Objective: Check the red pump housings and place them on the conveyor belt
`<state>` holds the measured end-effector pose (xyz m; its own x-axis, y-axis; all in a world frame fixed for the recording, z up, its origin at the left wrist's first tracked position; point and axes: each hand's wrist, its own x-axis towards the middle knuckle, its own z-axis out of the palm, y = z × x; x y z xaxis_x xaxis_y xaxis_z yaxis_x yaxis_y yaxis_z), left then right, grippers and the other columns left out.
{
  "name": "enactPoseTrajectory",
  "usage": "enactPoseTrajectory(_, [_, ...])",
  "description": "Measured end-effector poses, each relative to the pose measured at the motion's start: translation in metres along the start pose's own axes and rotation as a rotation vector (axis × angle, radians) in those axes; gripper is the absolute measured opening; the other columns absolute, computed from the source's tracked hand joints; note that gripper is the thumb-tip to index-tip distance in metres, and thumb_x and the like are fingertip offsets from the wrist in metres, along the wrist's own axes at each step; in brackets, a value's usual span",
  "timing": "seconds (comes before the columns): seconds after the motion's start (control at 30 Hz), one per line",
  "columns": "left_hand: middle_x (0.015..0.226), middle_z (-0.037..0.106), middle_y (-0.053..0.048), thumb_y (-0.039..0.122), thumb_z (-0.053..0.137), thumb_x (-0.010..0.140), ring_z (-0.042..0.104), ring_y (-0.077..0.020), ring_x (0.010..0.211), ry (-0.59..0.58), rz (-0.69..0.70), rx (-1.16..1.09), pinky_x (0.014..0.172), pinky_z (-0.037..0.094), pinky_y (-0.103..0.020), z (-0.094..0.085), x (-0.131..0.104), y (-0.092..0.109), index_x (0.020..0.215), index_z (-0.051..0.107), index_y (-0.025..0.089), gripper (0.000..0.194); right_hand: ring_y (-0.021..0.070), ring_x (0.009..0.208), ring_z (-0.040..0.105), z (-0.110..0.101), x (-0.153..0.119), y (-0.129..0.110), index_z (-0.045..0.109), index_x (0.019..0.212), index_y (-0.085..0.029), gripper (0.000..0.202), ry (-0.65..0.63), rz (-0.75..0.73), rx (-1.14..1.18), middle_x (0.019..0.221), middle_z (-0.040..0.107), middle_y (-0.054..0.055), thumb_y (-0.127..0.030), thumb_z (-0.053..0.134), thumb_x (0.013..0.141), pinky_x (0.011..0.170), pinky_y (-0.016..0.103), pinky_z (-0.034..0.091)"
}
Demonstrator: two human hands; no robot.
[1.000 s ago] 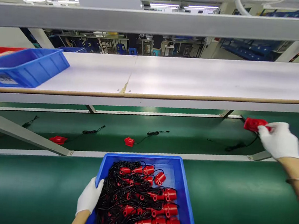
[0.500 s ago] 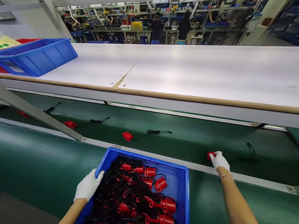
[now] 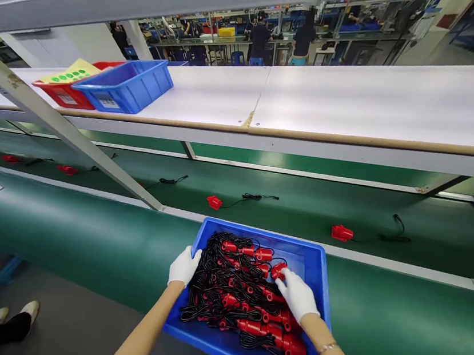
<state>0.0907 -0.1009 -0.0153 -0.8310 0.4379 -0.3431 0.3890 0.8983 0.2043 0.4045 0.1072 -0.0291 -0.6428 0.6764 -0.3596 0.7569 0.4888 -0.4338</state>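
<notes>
— Blue plastic tray (image 3: 316, 268), shallow and rectangular, sits at the near edge of the green conveyor belt (image 3: 84, 228), heaped with red plastic plug parts on tangled black cords (image 3: 243, 299).

— And the hands?

— Both in white gloves. The left hand (image 3: 183, 265) is closed on the tray's left rim, fingers curled over the edge. The right hand (image 3: 297, 293) is down inside the tray, fingertips on one small red plug piece (image 3: 278, 270) near the top of the heap. Whether it is pinched or only touched, I cannot tell from where I stand.

— Anything on the belt beyond?

— On the far lane lie single red plugs with black cords: one (image 3: 214, 202) just past the tray's back left corner, another (image 3: 341, 232) off to the right, and more further left. Above that runs a long white shelf (image 3: 358, 106) carrying a second blue plastic bin (image 3: 122, 86) touching a red bin (image 3: 63, 93) that has a yellow sheet with green dots on top. A slanted grey metal strut (image 3: 73, 134) crosses the left side.
</notes>
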Motion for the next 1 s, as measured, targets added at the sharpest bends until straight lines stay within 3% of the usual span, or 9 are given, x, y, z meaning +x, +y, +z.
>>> enactPoseTrajectory(0.07, [0.095, 0.074, -0.013, 0.056, 0.035, 0.096, 0.07, -0.0307, 0.088, 0.013, 0.013, -0.025, 0.077, 0.049, -0.039, -0.001, -0.001, -0.001, 0.104, 0.058, 0.019, 0.044, 0.0164, 0.093, 0.064, 0.024, 0.009, -0.014, 0.061, 0.115, -0.015, 0.029, -0.03, 0.027, -0.055, 0.104, 0.066, 0.006, -0.037, 0.054, 0.097, 0.086, 0.035, 0.052])
enactPoseTrajectory(0.17, [0.102, 0.073, -0.015, 0.049, 0.04, 0.095, 0.069, -0.031, 0.095, 0.078, 0.053, -0.071, 0.083, 0.051, -0.041, -0.005, -0.004, -0.003, 0.11, 0.059, 0.017, 0.04, 0.015, 0.09, 0.063, 0.031, 0.023, -0.017, 0.062, 0.112, -0.013, 0.03, -0.047, 0.053, -0.103, 0.102, 0.065, 0.005, -0.039, 0.056, 0.097, 0.084, 0.036, 0.054])
enactPoseTrajectory(0.3, [0.142, 0.05, -0.025, 0.035, 0.041, 0.096, 0.047, -0.0328, 0.134, 0.272, 0.194, -0.145, 0.112, 0.035, -0.047, -0.007, -0.024, 0.007, 0.137, 0.044, 0.005, 0.051, 0.0132, 0.082, 0.063, 0.006, 0.02, -0.006, 0.06, 0.108, -0.013, 0.028, 0.003, 0.082, -0.111, 0.093, 0.065, 0.003, -0.038, 0.052, 0.099, 0.08, 0.032, 0.052])
enactPoseTrajectory(0.4, [0.146, 0.049, -0.017, 0.033, 0.04, 0.098, 0.043, -0.0259, 0.138, 0.306, 0.371, -0.218, 0.117, 0.032, -0.043, 0.003, -0.056, 0.037, 0.14, 0.044, 0.01, 0.049, 0.0133, 0.073, 0.062, -0.018, 0.001, -0.005, 0.056, 0.106, -0.016, 0.025, 0.06, 0.103, -0.111, 0.083, 0.065, 0.001, -0.036, 0.044, 0.101, 0.07, 0.028, 0.047])
enactPoseTrajectory(0.47, [0.143, 0.054, -0.01, 0.034, 0.042, 0.098, 0.047, -0.0213, 0.134, 0.277, 0.502, -0.279, 0.114, 0.039, -0.04, 0.014, -0.082, 0.065, 0.14, 0.046, 0.019, 0.045, 0.0157, 0.072, 0.063, -0.028, -0.01, -0.013, 0.055, 0.104, -0.018, 0.024, 0.104, 0.11, -0.127, 0.081, 0.066, 0.002, -0.036, 0.04, 0.1, 0.066, 0.027, 0.041])
enactPoseTrajectory(0.63, [0.141, 0.055, -0.011, 0.031, 0.054, 0.092, 0.049, -0.0258, 0.132, 0.026, 0.786, -0.565, 0.115, 0.038, -0.049, 0.04, -0.12, 0.123, 0.138, 0.051, 0.02, 0.048, 0.0209, 0.083, 0.065, -0.037, -0.015, -0.04, 0.055, 0.095, -0.017, 0.015, 0.159, 0.092, -0.143, 0.089, 0.067, 0.01, -0.023, 0.042, 0.096, 0.064, 0.028, 0.034])
enactPoseTrajectory(0.83, [0.15, 0.045, -0.015, 0.04, 0.058, 0.09, 0.041, -0.0285, 0.139, -0.21, 0.696, -0.744, 0.118, 0.032, -0.051, 0.041, -0.128, 0.129, 0.147, 0.039, 0.018, 0.064, 0.0174, 0.067, 0.062, -0.073, -0.027, -0.045, 0.047, 0.087, -0.02, 0.02, 0.163, 0.164, 0.041, 0.072, 0.063, 0.002, -0.038, 0.044, 0.095, 0.061, 0.025, 0.038])
enactPoseTrajectory(0.93, [0.157, 0.034, -0.016, 0.05, 0.065, 0.085, 0.034, -0.0287, 0.144, -0.34, 0.734, -0.985, 0.121, 0.026, -0.047, 0.029, -0.14, 0.135, 0.154, 0.023, 0.017, 0.087, 0.0131, 0.067, 0.059, -0.098, -0.049, -0.062, 0.044, 0.083, -0.022, 0.032, 0.125, 0.101, 0.215, 0.071, 0.062, -0.002, -0.05, 0.037, 0.097, 0.063, 0.023, 0.043])
enactPoseTrajectory(1.0, [0.153, 0.038, -0.016, 0.055, 0.062, 0.086, 0.038, -0.0275, 0.141, -0.34, 0.708, -1.124, 0.12, 0.028, -0.044, 0.016, -0.149, 0.144, 0.154, 0.024, 0.018, 0.086, 0.0121, 0.064, 0.054, -0.112, -0.064, -0.082, 0.044, 0.081, -0.022, 0.037, 0.09, 0.057, 0.414, 0.067, 0.058, -0.004, -0.057, 0.04, 0.094, 0.061, 0.022, 0.043])
